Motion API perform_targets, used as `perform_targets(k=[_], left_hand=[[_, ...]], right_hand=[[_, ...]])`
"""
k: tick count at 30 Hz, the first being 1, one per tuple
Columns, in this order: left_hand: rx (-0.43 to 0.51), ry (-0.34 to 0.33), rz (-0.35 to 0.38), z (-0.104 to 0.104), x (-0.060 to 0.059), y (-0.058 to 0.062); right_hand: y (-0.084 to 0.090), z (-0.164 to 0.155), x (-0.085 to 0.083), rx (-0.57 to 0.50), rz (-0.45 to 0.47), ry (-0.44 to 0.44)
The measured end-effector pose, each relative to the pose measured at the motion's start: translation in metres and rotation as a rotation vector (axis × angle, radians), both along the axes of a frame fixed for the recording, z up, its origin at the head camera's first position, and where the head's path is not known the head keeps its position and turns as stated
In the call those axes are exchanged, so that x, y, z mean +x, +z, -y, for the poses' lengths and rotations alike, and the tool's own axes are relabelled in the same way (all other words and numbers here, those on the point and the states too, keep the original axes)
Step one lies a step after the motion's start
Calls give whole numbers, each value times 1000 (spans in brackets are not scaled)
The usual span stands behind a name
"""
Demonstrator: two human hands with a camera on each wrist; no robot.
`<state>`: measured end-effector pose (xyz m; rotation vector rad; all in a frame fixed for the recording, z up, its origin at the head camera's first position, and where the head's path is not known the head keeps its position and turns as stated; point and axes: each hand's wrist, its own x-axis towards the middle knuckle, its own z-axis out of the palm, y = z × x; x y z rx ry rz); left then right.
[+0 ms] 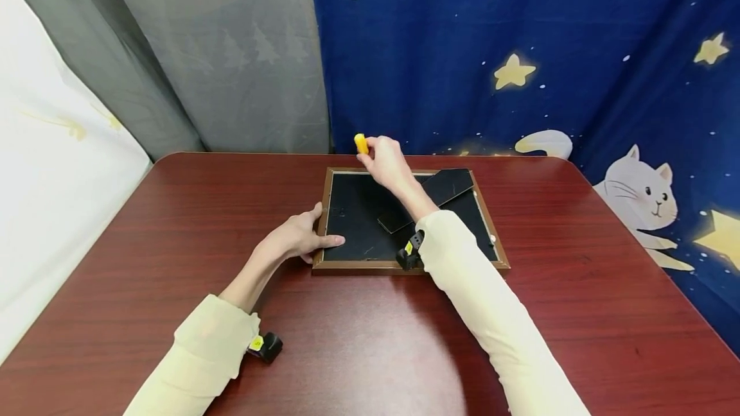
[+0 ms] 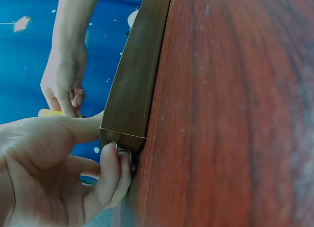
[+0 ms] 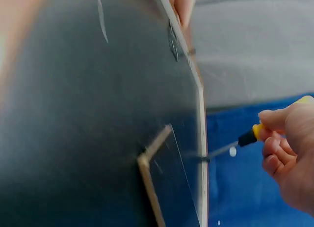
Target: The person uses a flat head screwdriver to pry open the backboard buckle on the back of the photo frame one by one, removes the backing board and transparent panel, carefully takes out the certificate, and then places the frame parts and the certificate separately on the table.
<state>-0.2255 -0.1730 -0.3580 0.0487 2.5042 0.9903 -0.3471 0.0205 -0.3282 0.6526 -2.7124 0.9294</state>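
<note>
Head view shows, at centre frame, the picture frame (image 1: 347,266) face-down on the counter (image 1: 173,210), left hand (image 1: 297,237) gripping its lower-left corner, right hand (image 1: 386,162) pinching a yellow-handled screwdriver (image 1: 361,143) at its top edge.

Both arms wear long, loose sleeves of pale cream fabric, the left sleeve (image 1: 202,355) bunched at its cuff, the right sleeve (image 1: 491,313) smooth. Strapped at each wrist is a small black camera unit with a yellow sticker: the left unit (image 1: 264,345), the right unit (image 1: 409,255). Both hands are bare.
</note>
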Motion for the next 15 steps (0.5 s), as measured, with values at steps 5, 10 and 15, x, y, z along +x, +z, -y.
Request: perform_targets(k=[5, 10, 15], left_hand=[[16, 7, 4, -1, 1, -1], [6, 13, 2, -1, 1, -1], [5, 10, 2, 0, 2, -1]], right_hand=[[-2, 3, 16, 12, 6, 20], [-4, -4, 28, -1, 2, 6], [-4, -11, 37, -62, -16, 7]])
